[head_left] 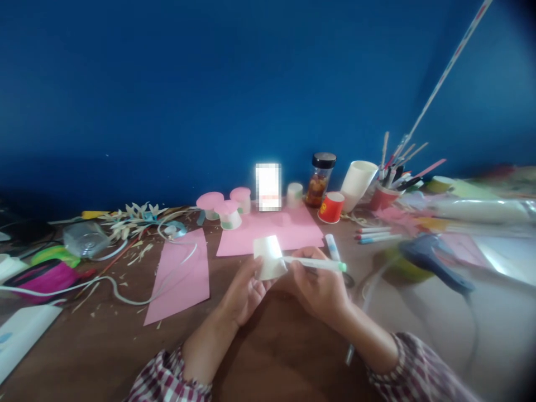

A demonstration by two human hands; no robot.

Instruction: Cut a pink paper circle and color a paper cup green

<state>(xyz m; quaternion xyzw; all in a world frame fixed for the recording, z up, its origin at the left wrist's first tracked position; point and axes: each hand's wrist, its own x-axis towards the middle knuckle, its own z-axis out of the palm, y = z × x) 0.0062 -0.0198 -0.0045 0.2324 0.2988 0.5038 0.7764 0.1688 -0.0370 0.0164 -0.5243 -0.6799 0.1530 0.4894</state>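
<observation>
My left hand [246, 293] is closed around a small white paper cup [267, 255], which lies tilted in the fingers. In my right hand [324, 290] is a white marker [322, 263] with a green end pointing right. The marker's other end meets the cup's right side or comes very close to it; whether it touches I cannot tell. Just behind the hands lies a pink paper sheet [263, 234]. Near its left end stand several small white cups [230, 222] topped with pink paper discs [210, 200]. Another white cup [295, 194] stands at the sheet's back.
Right of the sheet are a red paper cup [331, 207], a dark-lidded jar [321, 178] and a tall white cup [359, 181]. A glue gun [435, 259] lies far right. A white cable [121, 297] crosses a second pink sheet [184, 279] at left. A pixelated bright rectangle [268, 184] stands centrally.
</observation>
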